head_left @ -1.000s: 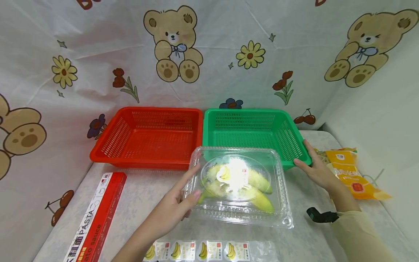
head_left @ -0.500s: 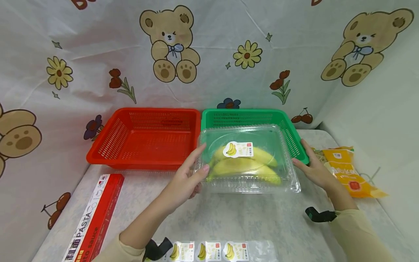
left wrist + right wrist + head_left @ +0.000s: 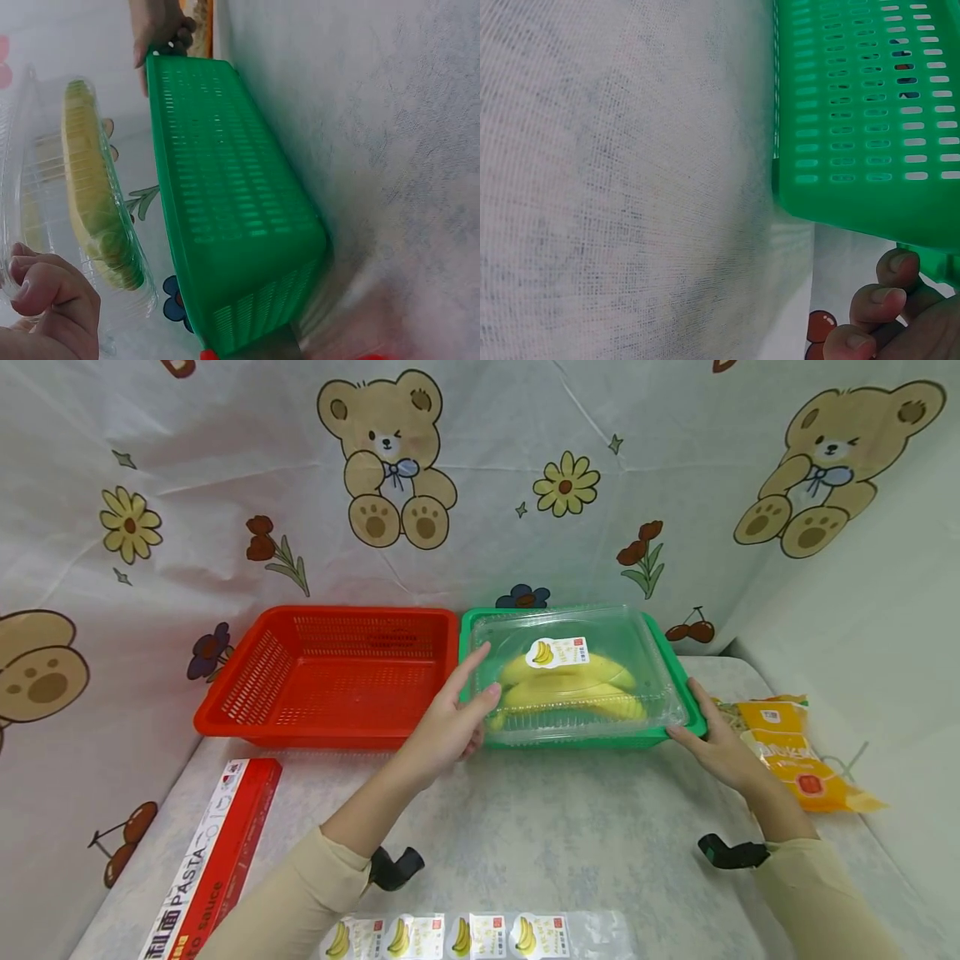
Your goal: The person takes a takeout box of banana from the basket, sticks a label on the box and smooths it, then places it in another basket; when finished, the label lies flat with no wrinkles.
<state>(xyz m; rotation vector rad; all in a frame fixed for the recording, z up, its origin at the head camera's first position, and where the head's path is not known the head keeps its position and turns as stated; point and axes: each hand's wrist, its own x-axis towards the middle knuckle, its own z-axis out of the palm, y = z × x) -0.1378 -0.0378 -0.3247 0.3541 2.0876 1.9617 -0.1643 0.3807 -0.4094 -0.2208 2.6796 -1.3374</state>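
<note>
My left hand [image 3: 447, 727] grips the left edge of a clear plastic clamshell box [image 3: 666, 693]. Yellow bananas [image 3: 573, 695] lie inside, under a lid bearing a banana sticker [image 3: 558, 652]. In the head view the box covers most of the green basket [image 3: 600, 742]. The left wrist view shows the box [image 3: 45, 161] raised above the basket's rim [image 3: 166, 195], apart from it, with my left hand [image 3: 56, 307] at its near end. At the basket's right front corner, my right hand [image 3: 716, 747] holds the rim; curled fingers [image 3: 877, 304] show below it in the right wrist view.
A red basket [image 3: 360, 735] stands left of the green one. A long red pasta box [image 3: 217, 860] lies at the left, an orange food packet [image 3: 795, 752] at the right. Along the front runs a strip of banana stickers [image 3: 480, 937]. A bear-print cloth [image 3: 480, 485] hangs behind.
My left hand has carried the banana box from in front of the green basket, away from me, to over it. My right hand has kept its hold on the basket's corner.
</note>
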